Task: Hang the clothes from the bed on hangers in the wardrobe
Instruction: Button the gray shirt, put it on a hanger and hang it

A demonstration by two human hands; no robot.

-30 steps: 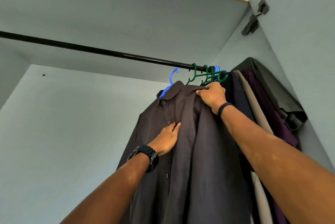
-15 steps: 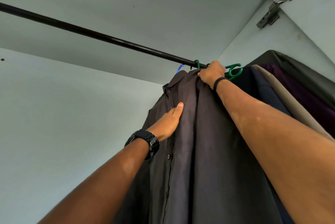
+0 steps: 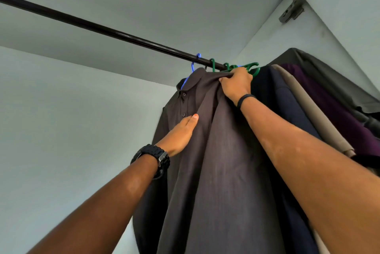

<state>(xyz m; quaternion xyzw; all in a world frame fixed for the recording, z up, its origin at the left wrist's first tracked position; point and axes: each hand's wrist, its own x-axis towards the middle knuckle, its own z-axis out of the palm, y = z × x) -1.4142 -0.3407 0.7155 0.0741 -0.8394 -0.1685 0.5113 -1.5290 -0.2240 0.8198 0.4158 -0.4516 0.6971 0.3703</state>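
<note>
dark shirt (image 3: 216, 161) hangs on blue hanger (image 3: 192, 66) hooked over rail (image 3: 102, 29), left of other hung clothes (image 3: 308, 105); right hand (image 3: 236, 84) grips shirt shoulder, fingers curled into fabric, beside green hangers (image 3: 246, 67); left hand (image 3: 178, 134) lies flat on shirt front, fingers straight, pressed together, near buttons

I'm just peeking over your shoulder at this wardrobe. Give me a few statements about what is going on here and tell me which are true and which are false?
1. The dark brown button-up shirt hangs on a blue plastic hanger hooked over the dark metal rail. True.
2. The right hand lies flat and open. False: it grips the shirt's shoulder fabric.
3. The left hand rests against the shirt's front. True.
4. The purple garment hangs left of the shirt. False: it hangs to the right.
</note>
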